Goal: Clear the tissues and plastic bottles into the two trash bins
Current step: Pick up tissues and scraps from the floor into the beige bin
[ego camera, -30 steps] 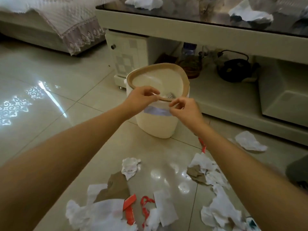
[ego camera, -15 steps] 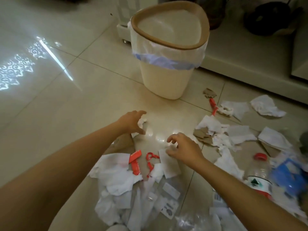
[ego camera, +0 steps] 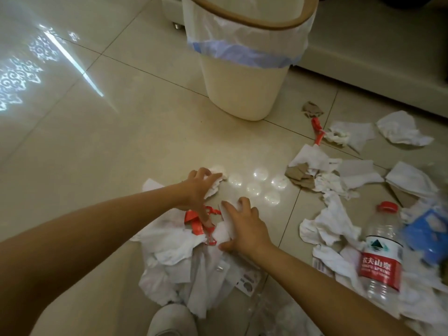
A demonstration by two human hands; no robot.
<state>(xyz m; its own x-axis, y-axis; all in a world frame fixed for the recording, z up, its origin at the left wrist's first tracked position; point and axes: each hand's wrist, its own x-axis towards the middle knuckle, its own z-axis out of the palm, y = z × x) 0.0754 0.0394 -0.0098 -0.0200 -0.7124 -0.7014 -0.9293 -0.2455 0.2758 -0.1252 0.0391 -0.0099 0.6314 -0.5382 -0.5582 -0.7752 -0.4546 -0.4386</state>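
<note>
Both hands have been lowered further onto the floor litter since the earlier frame, and the view has been tilted down. A crumpled tissue [ego camera: 214,183] is clamped in the curled fingers of the left hand [ego camera: 197,190]. The right hand [ego camera: 244,226] is laid flat, fingers apart, on the white tissue pile [ego camera: 184,248], beside red plastic strips [ego camera: 196,223]. The floor [ego camera: 109,146] is made of glossy beige tiles; open room is seen to the left. A cream trash bin [ego camera: 242,88] with a clear liner is standing ahead, near a pale cabinet base [ego camera: 378,54]. More tissues [ego camera: 402,129] are scattered at the right edge. A plastic bottle [ego camera: 381,253] with a red cap is lying there; only "SPRING" on its red label can be read.
</note>
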